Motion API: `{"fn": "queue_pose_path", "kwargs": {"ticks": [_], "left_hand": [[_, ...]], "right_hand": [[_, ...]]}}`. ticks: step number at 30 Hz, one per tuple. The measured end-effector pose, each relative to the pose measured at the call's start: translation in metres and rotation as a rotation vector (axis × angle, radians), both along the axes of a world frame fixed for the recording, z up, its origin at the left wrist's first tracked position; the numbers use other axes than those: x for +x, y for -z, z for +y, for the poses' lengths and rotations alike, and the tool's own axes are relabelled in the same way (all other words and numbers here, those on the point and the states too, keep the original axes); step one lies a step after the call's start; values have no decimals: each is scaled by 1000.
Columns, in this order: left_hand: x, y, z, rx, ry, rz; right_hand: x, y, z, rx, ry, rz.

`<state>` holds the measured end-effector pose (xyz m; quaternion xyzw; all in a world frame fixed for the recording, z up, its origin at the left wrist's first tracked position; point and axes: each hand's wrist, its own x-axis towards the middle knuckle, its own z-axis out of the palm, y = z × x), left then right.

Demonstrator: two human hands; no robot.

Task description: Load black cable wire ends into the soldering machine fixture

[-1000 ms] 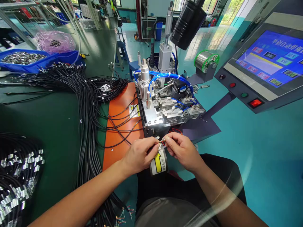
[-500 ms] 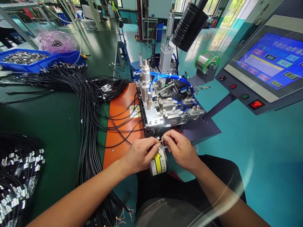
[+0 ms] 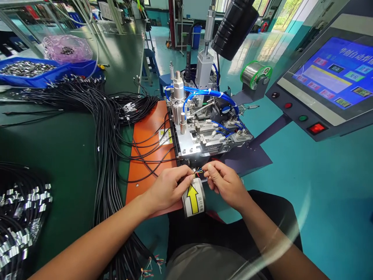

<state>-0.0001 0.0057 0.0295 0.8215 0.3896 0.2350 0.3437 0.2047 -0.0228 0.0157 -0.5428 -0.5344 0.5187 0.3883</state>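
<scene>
My left hand (image 3: 171, 184) pinches the end of a black cable, just in front of the machine (image 3: 208, 136). Several thin coloured wires (image 3: 199, 170) fan out from its fingertips toward the right. Close to the wire tips is my right hand (image 3: 223, 181), its thumb and index finger pressed together; what they hold, if anything, is too small to tell. Below the wires sits a round part with a yellow arrow label (image 3: 193, 199).
Black cables (image 3: 106, 155) run across the green table (image 3: 72, 136) and orange plate (image 3: 145, 171). Blue trays of metal parts (image 3: 37, 79) stand at the back left. A solder spool (image 3: 253, 76) and a control screen (image 3: 335, 74) are at the right.
My right hand has drawn slightly right, away from my left fingertips, and the coloured wires now show spread apart. The left hand keeps its pinch.
</scene>
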Motion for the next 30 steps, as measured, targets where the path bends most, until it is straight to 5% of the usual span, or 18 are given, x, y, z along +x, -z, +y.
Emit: {"fn": "queue_pose_path", "kwargs": {"ticks": [19, 30], "left_hand": [[1, 4, -2, 107, -7, -7], [-2, -10, 2, -11, 23, 82]], "right_hand": [[-10, -7, 7, -55, -89, -81], [-9, -9, 11, 181, -162, -269]]}}
